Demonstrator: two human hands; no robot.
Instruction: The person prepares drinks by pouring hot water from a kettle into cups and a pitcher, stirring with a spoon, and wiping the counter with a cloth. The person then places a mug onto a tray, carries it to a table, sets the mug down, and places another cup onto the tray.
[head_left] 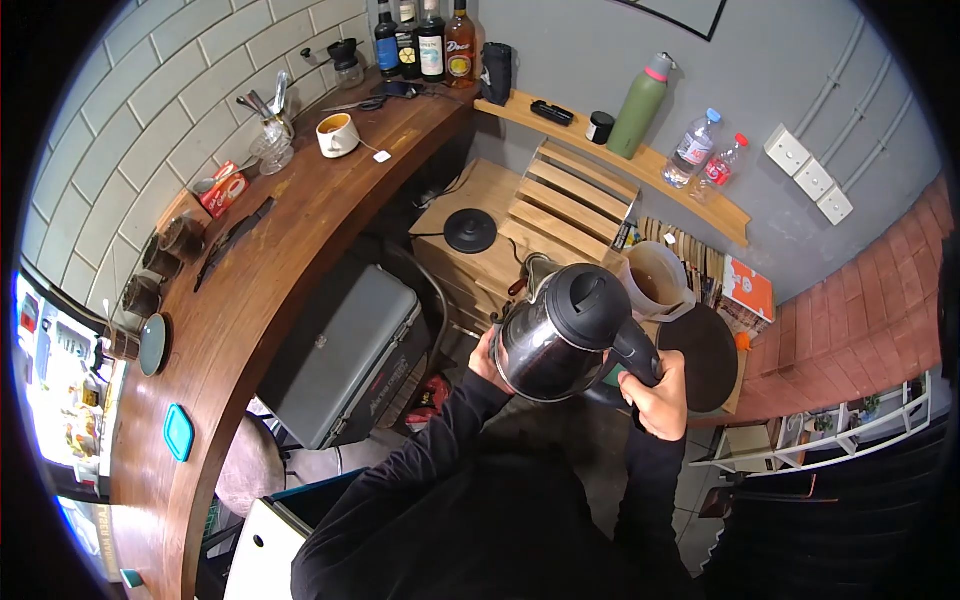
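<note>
An electric kettle [550, 345] with a glass body, black lid and black handle is held up in front of my chest. My right hand [657, 398] is closed round its handle. Against the kettle's left side, low down, rests my left hand [487, 360], its fingers partly hidden behind the body. Behind the kettle, a round black power base [470, 230] lies on a light wooden surface. On the curved wooden counter stands a white mug [337, 136] of tea-coloured liquid, with a tea bag tag [382, 156] lying beside it.
A whitish plastic bucket [657, 278] stands close behind the kettle, with a round dark top [698, 358] to the right. A grey cool box [345, 350] sits under the counter. Bottles and a green flask [638, 108] line the wall shelf [600, 150]. A teal-lidded box [179, 432] lies on the counter.
</note>
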